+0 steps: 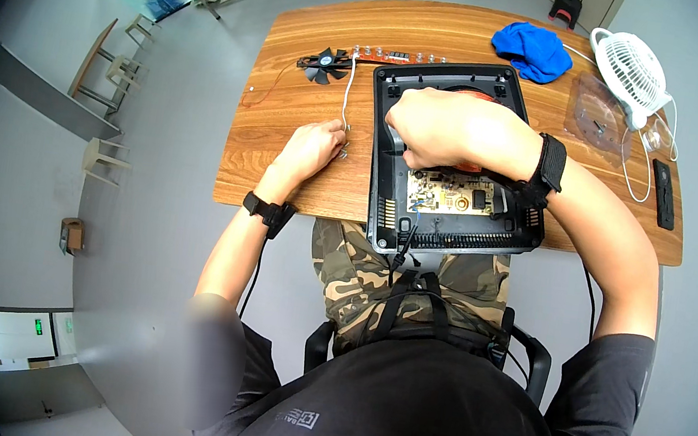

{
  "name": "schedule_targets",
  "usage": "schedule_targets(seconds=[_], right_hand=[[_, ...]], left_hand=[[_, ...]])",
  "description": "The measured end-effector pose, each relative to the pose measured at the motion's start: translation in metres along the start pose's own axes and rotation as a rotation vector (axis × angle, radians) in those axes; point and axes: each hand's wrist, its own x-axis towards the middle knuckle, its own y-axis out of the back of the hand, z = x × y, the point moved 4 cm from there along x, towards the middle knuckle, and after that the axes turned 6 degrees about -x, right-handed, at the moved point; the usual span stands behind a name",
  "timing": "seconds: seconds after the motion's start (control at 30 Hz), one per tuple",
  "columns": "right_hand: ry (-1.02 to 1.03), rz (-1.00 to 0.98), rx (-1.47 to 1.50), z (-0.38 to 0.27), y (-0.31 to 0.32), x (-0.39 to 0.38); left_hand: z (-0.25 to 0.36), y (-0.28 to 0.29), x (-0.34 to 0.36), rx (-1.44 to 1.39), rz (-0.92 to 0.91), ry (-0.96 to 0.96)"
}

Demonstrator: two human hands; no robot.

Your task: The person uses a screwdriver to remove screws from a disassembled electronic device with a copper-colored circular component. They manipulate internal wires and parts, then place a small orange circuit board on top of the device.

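An opened black appliance housing (378, 188) lies at the front of the wooden table, its near edge over my lap. Inside it sit a tan circuit board (452, 199) and a reddish coil, mostly covered by my right hand. My right hand (438, 126) reaches into the housing with curled fingers; its fingertips and anything in them are hidden. A grey part (394, 141) shows beside those fingers. On the table left of the housing rests my left hand (314, 149), fingertips drawn together by small metal screws (343, 154) and the end of a white cable (348, 93).
Behind my left hand lie a black fan (326, 66) and a long orange circuit strip (398, 57). At the back right are a blue cloth (532, 52), a white desk fan (632, 75) and a clear tray (590, 118). A black strip-shaped object (664, 194) lies near the right edge.
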Motion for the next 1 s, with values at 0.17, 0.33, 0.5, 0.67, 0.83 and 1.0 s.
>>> schedule_targets(seconds=[0.17, 0.33, 0.5, 0.67, 0.83, 1.0], right_hand=[[-0.049, -0.043, -0.001, -0.003, 0.004, 0.000], [0.042, -0.010, -0.018, -0.003, 0.000, 0.005], [0.052, -0.008, -0.045, -0.002, -0.008, 0.012], [0.050, 0.009, -0.055, -0.004, -0.007, 0.010], [0.028, 0.055, -0.031, 0.001, -0.013, 0.000], [0.026, 0.094, 0.043, 0.009, -0.004, -0.017]], left_hand=[[-0.002, 0.000, 0.002, -0.046, 0.019, 0.030], [0.004, 0.016, 0.001, -0.191, 0.057, 0.201], [0.010, 0.032, 0.001, -0.303, 0.132, 0.218], [0.027, 0.047, -0.001, -0.354, 0.135, 0.159], [0.066, 0.052, 0.000, -0.576, 0.090, 0.100], [0.099, 0.041, 0.006, -0.636, 0.018, 0.043]])
